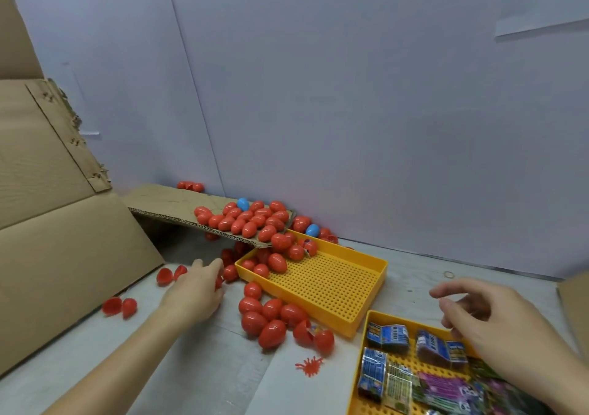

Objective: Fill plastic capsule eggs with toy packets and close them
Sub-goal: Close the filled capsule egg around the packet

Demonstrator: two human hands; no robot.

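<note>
Many closed red capsule eggs [245,220] lie on a cardboard flap [159,202] and spill into a yellow perforated tray [350,284]. A second heap of red eggs [271,316] sits on the table in front of that tray. My left hand [197,290] reaches with straight fingers to eggs beside the tray's left corner and touches them. Above a second yellow tray [371,319] of toy packets [387,335], my right hand [487,316] hovers loosely curled and holds nothing. One open egg [314,335] shows a packet inside.
Open red egg halves [164,276] and another pair [119,306] lie left of my left hand. Two blue eggs [243,204] sit among the red ones. A big cardboard box [63,223] walls the left. A red splat toy [309,365] and a rubber band [448,274] lie on the table.
</note>
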